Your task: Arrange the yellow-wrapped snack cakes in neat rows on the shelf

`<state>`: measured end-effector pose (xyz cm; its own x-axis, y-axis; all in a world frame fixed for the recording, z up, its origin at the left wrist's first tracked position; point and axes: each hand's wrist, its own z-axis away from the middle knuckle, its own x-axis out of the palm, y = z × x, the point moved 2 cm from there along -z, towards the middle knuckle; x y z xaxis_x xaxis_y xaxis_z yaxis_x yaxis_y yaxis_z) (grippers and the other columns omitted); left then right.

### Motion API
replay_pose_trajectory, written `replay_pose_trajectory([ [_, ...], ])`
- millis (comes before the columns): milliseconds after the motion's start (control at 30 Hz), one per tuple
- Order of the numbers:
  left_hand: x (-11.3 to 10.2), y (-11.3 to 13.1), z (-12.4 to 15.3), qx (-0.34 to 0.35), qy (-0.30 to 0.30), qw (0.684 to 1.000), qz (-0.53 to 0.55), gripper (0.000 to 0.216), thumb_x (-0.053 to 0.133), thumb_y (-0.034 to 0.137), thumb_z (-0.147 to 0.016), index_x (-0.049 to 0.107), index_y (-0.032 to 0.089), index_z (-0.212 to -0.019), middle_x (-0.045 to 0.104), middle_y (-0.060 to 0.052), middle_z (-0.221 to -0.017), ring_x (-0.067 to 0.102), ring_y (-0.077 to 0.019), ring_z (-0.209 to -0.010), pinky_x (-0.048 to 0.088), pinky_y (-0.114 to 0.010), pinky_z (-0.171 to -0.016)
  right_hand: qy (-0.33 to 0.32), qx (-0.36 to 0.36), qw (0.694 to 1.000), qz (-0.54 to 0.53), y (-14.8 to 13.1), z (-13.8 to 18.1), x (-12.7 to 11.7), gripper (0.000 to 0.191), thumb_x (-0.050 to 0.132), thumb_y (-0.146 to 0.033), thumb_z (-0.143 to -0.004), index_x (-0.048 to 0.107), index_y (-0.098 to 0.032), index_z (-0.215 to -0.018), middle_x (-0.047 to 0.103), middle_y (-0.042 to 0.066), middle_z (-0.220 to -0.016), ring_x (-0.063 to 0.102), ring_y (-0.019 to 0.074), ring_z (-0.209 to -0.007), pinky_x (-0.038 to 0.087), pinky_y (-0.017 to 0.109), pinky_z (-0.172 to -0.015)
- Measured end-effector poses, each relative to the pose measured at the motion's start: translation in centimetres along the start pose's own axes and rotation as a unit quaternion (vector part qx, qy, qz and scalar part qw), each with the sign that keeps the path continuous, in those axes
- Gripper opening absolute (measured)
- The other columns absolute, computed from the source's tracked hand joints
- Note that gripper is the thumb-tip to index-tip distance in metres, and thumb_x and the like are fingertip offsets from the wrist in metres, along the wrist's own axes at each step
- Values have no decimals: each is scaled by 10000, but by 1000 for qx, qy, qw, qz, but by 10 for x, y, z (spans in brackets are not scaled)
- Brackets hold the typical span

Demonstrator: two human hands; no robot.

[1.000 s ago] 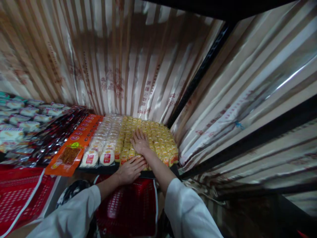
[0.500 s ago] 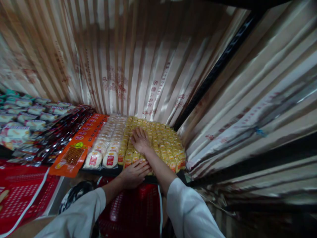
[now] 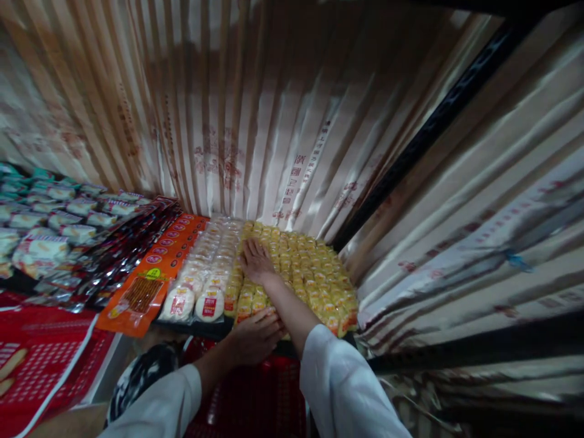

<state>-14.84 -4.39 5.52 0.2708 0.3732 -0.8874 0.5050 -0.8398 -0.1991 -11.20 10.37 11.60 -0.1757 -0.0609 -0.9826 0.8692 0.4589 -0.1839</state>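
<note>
Rows of small yellow snack packets [image 3: 314, 274] fill the right part of a dark shelf. My right hand [image 3: 254, 260] lies flat on top of them, fingers stretched out, near their left edge. At the shelf's front edge, my left hand [image 3: 256, 334] presses its fingers against the front row of yellow packets and grips nothing. Both arms wear white sleeves. Rows of round white packets with red labels [image 3: 201, 286] lie just left of the yellow ones.
Orange flat packs [image 3: 152, 274], dark red packs [image 3: 118, 255] and pale green-and-white packs [image 3: 45, 219] lie further left. A red basket [image 3: 255, 401] sits below the shelf, another red basket [image 3: 41, 359] at lower left. Long shiny wrapped rolls [image 3: 283, 121] stand behind and to the right.
The view has shifted, so the shelf sits a bit further right and lower. My left hand stays at the front row and my right hand stays flat on the yellow packets.
</note>
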Motion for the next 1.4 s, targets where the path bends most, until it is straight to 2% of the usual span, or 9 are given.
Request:
replay_pose_trajectory([
  [167,1,1,4,4,28,999,-32,429,367,288,-935,441,159,-1337,436,-64,-1403,394,-216,-1267,165,-400,-1115,-9,0,1000,-5,1,-8,4,583,172,-465,-955,200,-176,-1461,133,31,-1536,48,189,-1418,30,415,-1135],
  [333,2,2,4,-2,15,999,-50,433,382,309,-935,441,174,-1342,345,-56,-1468,370,-214,-1297,148,-391,-1119,21,40,999,3,17,-42,-4,612,174,-457,-954,152,-124,-1467,95,64,-1541,1,192,-1419,-11,398,-1134],
  [433,4,2,3,-3,13,999,-47,423,372,315,-938,462,172,-1326,363,-49,-1459,370,-222,-1300,155,-400,-1120,-7,64,998,3,26,-58,0,629,190,-463,-949,131,-114,-1469,115,72,-1538,14,182,-1419,-10,378,-1134],
  [600,2,1,1,0,28,999,-44,411,375,311,-936,480,177,-1310,378,-43,-1450,349,-221,-1319,161,-406,-1123,-20,61,998,1,28,-61,5,643,140,-483,-947,150,-104,-1466,111,71,-1539,18,179,-1419,-21,372,-1133],
  [800,0,1,2,4,29,999,-36,392,395,333,-928,522,181,-1265,418,-47,-1424,372,-223,-1304,152,-409,-1134,19,76,997,-3,31,-75,-4,655,134,-492,-942,168,-95,-1462,127,85,-1537,31,191,-1418,-14,380,-1135],
  [1033,1,0,1,3,39,999,-38,357,421,312,-915,560,182,-1217,466,-44,-1386,385,-226,-1292,115,-423,-1144,-2,80,996,-39,30,-81,-5,638,170,-471,-946,189,-92,-1458,154,92,-1529,78,191,-1415,24,376,-1144],
  [1200,2,2,2,-6,40,998,-56,431,399,325,-915,487,171,-1307,350,-65,-1465,292,-225,-1351,60,-414,-1148,58,86,992,-72,28,-45,-25,638,148,-481,-952,161,-99,-1463,61,93,-1539,-7,192,-1418,39,389,-1147],
  [1300,6,3,4,-17,35,997,-64,476,393,293,-912,411,166,-1370,291,-66,-1493,247,-211,-1371,74,-397,-1144,105,89,988,-77,30,11,-31,612,158,-450,-956,191,-102,-1458,122,89,-1535,20,179,-1418,55,382,-1153],
  [1400,9,4,4,-9,20,998,-59,486,391,281,-908,395,178,-1383,336,-60,-1474,275,-206,-1357,133,-398,-1128,208,122,967,-85,33,88,-25,581,157,-396,-957,220,-96,-1451,166,90,-1529,58,177,-1417,127,385,-1150],
])
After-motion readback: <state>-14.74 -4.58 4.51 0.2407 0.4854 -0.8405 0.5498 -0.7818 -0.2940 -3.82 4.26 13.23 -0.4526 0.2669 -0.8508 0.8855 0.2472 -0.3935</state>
